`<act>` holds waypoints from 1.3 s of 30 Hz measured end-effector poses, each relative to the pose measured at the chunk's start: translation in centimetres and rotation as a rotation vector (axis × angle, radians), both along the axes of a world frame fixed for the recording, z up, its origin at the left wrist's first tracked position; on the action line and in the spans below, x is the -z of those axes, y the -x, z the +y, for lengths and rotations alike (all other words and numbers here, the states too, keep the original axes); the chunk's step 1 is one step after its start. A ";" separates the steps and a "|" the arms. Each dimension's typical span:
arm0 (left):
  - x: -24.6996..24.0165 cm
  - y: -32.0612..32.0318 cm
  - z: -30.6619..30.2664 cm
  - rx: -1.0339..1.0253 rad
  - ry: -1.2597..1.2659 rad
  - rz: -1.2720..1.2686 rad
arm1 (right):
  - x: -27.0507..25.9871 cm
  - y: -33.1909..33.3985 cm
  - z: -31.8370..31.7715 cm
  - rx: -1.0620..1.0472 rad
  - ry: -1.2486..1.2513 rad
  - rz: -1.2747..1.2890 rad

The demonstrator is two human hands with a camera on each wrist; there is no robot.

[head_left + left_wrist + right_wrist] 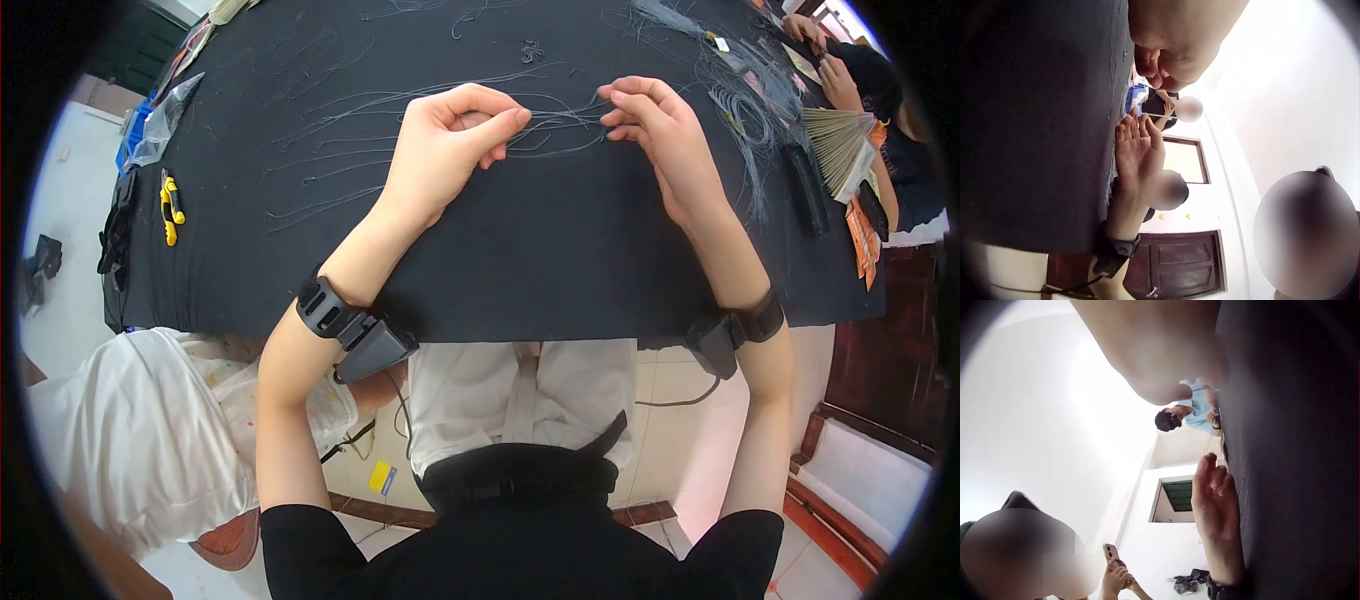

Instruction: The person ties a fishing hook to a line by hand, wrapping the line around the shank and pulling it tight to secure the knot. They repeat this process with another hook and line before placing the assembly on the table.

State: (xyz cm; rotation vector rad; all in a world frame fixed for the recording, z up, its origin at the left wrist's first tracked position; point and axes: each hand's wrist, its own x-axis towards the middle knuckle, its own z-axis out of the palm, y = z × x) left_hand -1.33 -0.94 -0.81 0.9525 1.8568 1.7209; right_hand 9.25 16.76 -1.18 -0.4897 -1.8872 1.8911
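Over the black tabletop, my left hand (445,130) pinches a thin grey fishing line between thumb and forefinger, its other fingers curled in. A strand rises from the fingertips of the left hand (1217,506) in the right wrist view. My right hand (660,125) hovers to the right, its fingers loosely extended towards the ends of the strands; in the left wrist view the right hand (1138,147) has its palm and fingers spread. Below and between the hands lie several long fishing lines (345,143), some with small dark ends.
A small dark pile (531,50) lies at the back. Coiled line bundles (735,110), a fan of paper cards (838,145) and a black cylindrical object (805,190) are at right. Yellow-handled snips (172,208) and a clear plastic bag (165,125) are at left. Other people are near the table.
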 end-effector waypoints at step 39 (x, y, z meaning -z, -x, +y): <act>-0.7 -0.3 -0.1 -0.065 0.126 -0.166 | 0.6 1.1 4.6 0.182 -0.648 0.174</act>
